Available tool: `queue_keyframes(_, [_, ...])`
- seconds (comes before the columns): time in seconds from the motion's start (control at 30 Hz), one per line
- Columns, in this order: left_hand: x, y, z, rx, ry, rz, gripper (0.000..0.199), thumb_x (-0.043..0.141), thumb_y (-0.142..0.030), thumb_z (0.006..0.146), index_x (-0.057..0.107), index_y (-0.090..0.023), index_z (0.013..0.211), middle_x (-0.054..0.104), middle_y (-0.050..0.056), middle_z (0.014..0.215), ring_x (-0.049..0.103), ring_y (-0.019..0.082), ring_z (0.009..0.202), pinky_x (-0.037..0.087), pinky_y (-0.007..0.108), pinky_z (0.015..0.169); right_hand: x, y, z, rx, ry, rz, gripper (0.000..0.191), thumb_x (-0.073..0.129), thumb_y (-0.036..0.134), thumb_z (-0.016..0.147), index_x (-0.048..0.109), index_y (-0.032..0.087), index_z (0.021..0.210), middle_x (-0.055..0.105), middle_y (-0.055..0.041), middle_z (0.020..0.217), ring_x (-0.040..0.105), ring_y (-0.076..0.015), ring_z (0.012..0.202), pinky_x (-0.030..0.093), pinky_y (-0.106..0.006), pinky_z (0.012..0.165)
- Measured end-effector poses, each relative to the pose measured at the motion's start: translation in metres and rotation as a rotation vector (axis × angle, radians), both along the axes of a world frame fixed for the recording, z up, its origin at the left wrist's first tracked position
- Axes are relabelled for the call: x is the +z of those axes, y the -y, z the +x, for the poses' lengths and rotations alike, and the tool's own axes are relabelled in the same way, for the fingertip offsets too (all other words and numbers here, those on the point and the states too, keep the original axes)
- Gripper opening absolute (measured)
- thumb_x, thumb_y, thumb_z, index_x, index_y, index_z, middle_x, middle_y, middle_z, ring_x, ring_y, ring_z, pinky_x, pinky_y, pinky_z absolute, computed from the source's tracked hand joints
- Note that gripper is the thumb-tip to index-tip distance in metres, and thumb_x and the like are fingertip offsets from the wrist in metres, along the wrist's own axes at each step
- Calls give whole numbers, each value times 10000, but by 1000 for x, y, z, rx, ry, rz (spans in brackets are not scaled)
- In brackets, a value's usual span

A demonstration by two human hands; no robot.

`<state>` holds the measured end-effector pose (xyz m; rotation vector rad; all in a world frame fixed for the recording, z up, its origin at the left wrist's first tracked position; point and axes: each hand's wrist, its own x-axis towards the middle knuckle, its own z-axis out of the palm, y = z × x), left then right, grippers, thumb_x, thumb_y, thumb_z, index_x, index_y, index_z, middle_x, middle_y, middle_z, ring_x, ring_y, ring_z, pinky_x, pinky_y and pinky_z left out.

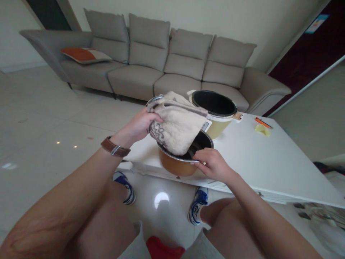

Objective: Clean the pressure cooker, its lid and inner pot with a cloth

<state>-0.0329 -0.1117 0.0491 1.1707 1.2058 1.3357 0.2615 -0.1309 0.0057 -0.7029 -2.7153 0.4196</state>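
Observation:
My left hand [144, 124] grips a cream towel [180, 122] with a dark pattern, its thumb on top of the cloth. The towel hangs over an inner cooking pot [176, 163], bronze outside and dark inside, and covers part of its opening. At the pot's right side, my right hand [212, 162] pinches the metal rim. Just behind stands a rice cooker body [219, 126] with a dark, open cavity. A round metal edge [154, 99] peeks out behind the towel; most of it is hidden.
The pot and cooker stand on a white table [258, 165]. An orange-handled tool [263, 122] and a yellow scrap [262, 130] lie on its right part. Behind is a grey sofa [140, 77] with an orange-and-white cushion [84, 55]. My feet are below the table's front edge.

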Motion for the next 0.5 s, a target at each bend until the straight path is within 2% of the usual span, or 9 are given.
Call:
queue_keyframes(0.1, [15,5,-15,65,242,68,426,569,-161,697,687,-133,1106,752,120,1186,668,318,1234,556,534,1053,6,-4,-8,-102,-147,-81,357,509,421,1032,657,214,782,641,-30,697,552,-166,675,365,-302,699])
queue_keyframes(0.17, [20,7,-28,131,297,127,366,538,-189,736,688,-133,1066,757,113,1179,631,321,1300,540,547,1085,10,-7,-13,-204,-243,-180,396,537,495,1005,656,218,747,633,-26,681,553,-169,667,379,-301,678])
queue_keyframes(0.23, [20,9,-44,194,234,192,321,551,-249,763,687,-162,1041,771,67,1154,603,312,1332,528,534,1103,13,-12,-18,-337,-364,-294,437,569,573,958,649,219,714,612,-19,659,537,-173,647,379,-298,633])
queue_keyframes(0.3, [17,11,-60,215,56,230,316,569,-368,809,693,-192,1039,782,15,1136,558,299,1371,503,506,1113,12,-22,-21,-465,-493,-411,466,612,634,896,640,216,693,581,-9,631,503,-168,614,360,-294,586])
queue_keyframes(0.4, [10,14,-75,224,-156,273,366,545,-475,853,700,-216,1059,779,-27,1140,472,263,1437,460,452,1122,7,-40,-24,-577,-630,-585,474,676,665,806,626,212,677,569,-3,617,474,-157,579,333,-283,543])
queue_keyframes(0.5, [-1,13,-76,342,-45,328,344,657,-351,751,665,-240,1076,761,-32,1188,536,240,1380,477,412,1099,2,-58,-26,-602,-688,-689,464,726,660,741,622,213,673,578,-1,612,462,-148,552,312,-277,515])
